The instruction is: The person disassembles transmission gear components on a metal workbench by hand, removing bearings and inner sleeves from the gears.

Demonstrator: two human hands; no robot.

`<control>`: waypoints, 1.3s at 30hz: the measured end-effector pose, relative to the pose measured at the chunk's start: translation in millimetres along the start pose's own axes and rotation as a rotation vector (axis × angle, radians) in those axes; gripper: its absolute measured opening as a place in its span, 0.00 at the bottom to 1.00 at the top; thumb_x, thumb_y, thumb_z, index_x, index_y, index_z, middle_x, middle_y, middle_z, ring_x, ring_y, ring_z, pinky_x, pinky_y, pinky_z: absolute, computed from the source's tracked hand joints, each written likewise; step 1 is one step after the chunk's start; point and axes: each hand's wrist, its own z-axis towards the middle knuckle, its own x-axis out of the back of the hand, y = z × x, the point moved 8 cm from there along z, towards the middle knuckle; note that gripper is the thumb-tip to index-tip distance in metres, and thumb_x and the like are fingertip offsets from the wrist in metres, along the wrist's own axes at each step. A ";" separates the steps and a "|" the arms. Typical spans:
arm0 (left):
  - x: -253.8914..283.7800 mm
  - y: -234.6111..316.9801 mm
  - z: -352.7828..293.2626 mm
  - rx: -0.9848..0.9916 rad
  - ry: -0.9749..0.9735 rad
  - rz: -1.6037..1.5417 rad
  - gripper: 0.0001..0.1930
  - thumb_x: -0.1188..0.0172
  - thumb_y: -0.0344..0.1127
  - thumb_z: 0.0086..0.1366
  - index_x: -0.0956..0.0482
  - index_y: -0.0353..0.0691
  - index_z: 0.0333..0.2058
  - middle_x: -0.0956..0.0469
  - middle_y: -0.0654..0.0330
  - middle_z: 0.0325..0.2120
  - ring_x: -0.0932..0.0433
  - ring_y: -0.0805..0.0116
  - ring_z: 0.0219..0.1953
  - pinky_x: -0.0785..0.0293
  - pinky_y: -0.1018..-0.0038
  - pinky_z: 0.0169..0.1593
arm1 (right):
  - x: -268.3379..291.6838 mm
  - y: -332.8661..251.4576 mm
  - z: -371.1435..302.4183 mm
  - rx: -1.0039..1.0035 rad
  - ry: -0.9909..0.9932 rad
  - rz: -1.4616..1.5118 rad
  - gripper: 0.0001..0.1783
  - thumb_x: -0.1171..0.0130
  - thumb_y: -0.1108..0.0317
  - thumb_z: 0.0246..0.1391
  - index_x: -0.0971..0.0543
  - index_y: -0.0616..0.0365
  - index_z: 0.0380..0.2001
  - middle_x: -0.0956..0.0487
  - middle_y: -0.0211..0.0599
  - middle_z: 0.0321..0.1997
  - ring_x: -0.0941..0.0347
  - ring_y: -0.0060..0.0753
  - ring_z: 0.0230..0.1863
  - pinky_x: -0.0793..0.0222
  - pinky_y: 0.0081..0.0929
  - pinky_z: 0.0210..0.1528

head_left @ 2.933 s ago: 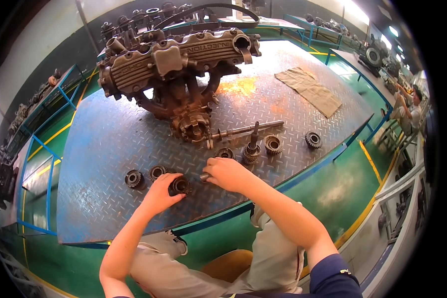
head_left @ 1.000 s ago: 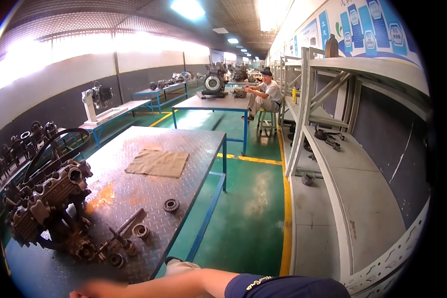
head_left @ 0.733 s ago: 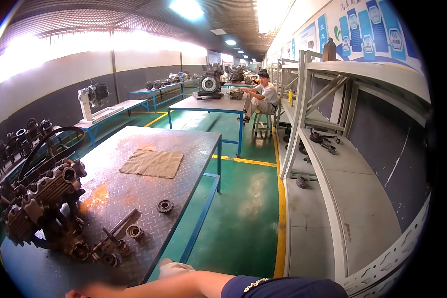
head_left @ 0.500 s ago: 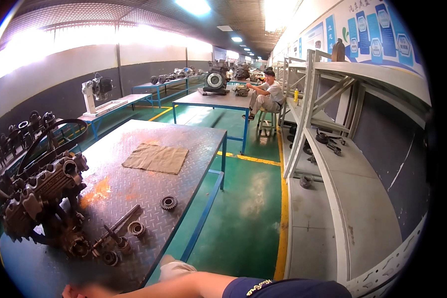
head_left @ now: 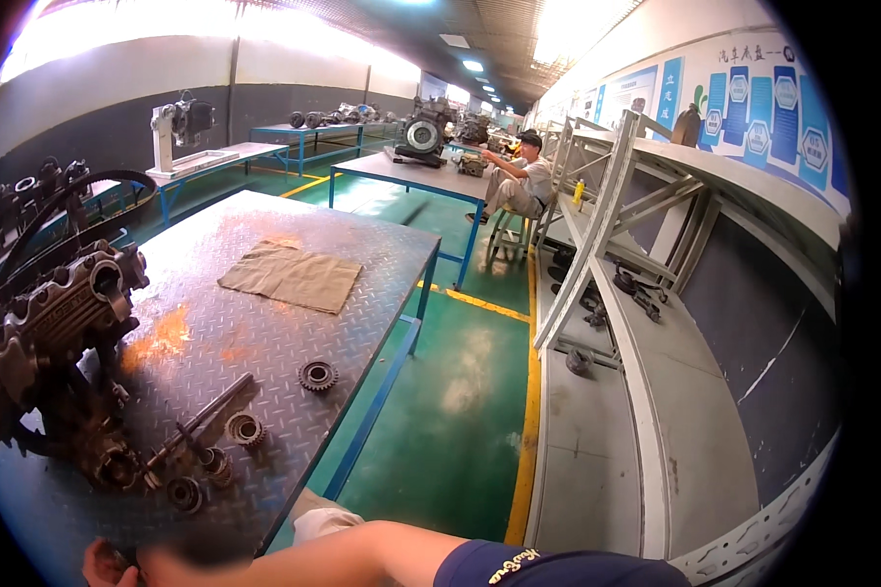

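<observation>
At the lower left edge, my right forearm reaches across to my right hand [head_left: 178, 567], which is smeared and partly cut off. A dark blurred patch [head_left: 210, 545] lies against it; I cannot make out what it is. Just left of it are the curled fingers of my left hand [head_left: 106, 564], closed around something dark and mostly out of frame. Nearest the hands on the metal table are a dark ring-shaped gear [head_left: 185, 494], a second gear [head_left: 216, 465] and a toothed gear [head_left: 246, 428]. A long metal shaft [head_left: 206, 415] lies beside them.
A dark engine block [head_left: 54, 333] stands on the table's left. Farther back lie a single gear [head_left: 318, 376] and a brown cloth [head_left: 290, 277]. Grey shelving [head_left: 646, 421] lines the right side. A seated person [head_left: 521, 181] works at a farther blue-legged table [head_left: 372, 173].
The view has shifted, so table and parts sit further left and higher. More of my hands shows at the lower edge, with a dark blur now beside the right one.
</observation>
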 end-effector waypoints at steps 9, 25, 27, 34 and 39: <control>-22.0 6.3 11.7 -0.025 0.016 -0.063 0.30 0.32 0.21 0.53 0.29 0.33 0.56 0.20 0.54 0.39 0.21 0.67 0.39 0.24 0.72 0.45 | -9.3 17.1 18.9 0.026 -0.026 -0.057 0.12 0.46 0.63 0.53 0.16 0.53 0.37 0.18 0.38 0.43 0.23 0.39 0.44 0.29 0.40 0.41; 9.2 9.7 -3.3 -0.047 0.249 -0.023 0.24 0.34 0.26 0.56 0.29 0.27 0.52 0.21 0.55 0.36 0.22 0.70 0.35 0.25 0.75 0.38 | 33.3 40.2 5.1 0.121 0.009 0.291 0.24 0.32 0.66 0.34 0.23 0.62 0.39 0.23 0.48 0.42 0.26 0.47 0.46 0.29 0.37 0.47; 8.5 21.1 -5.4 -0.054 0.273 0.014 0.24 0.35 0.26 0.57 0.28 0.27 0.52 0.21 0.55 0.37 0.22 0.68 0.35 0.25 0.74 0.39 | 27.1 53.8 7.1 0.136 0.106 0.452 0.33 0.32 0.67 0.25 0.27 0.66 0.42 0.27 0.54 0.46 0.30 0.51 0.50 0.32 0.38 0.52; 5.5 43.1 -16.6 -0.055 0.301 0.048 0.23 0.35 0.25 0.57 0.27 0.28 0.52 0.21 0.52 0.41 0.22 0.65 0.38 0.24 0.72 0.44 | 89.2 74.5 -17.6 0.074 0.379 0.737 0.34 0.32 0.69 0.30 0.30 0.66 0.47 0.29 0.51 0.47 0.33 0.56 0.52 0.34 0.40 0.54; -0.4 0.5 -5.4 -0.037 0.165 -0.073 0.24 0.36 0.21 0.57 0.28 0.27 0.53 0.21 0.51 0.42 0.21 0.65 0.42 0.24 0.70 0.48 | 103.4 91.0 -25.4 0.007 0.445 1.023 0.33 0.31 0.69 0.35 0.29 0.63 0.49 0.25 0.47 0.45 0.27 0.40 0.46 0.31 0.32 0.50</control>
